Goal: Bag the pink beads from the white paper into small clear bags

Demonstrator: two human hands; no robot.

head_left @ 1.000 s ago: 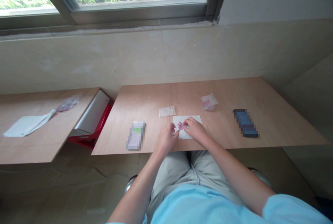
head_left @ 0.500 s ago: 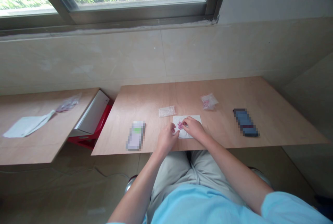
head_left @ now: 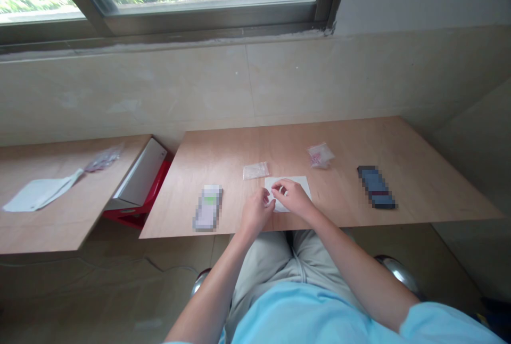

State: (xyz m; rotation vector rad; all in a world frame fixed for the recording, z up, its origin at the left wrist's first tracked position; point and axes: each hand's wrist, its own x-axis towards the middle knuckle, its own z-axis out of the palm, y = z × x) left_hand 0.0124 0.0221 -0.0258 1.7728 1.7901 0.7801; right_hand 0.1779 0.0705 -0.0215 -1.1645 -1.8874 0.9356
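Head view:

1. White paper point(head_left: 304, 187) lies on the wooden counter point(head_left: 223, 152), directly before the person.
2. Left hand point(head_left: 257, 212), curled, touches its edge.
3. Right hand point(head_left: 290, 198), fingers pinched together on it; what they grip is hidden.
4. Clear bag point(head_left: 255, 171) lies just beyond; pink-filled bag point(head_left: 320, 155) lies farther right.

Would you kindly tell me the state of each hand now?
Left hand: at the edge of the paper, grip unclear.
Right hand: curled over the paper, grip unclear.

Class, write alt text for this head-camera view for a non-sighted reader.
A person's left hand and right hand work at a white paper sheet on a wooden table. A clear plastic bag and a bag with pink contents lie just beyond.
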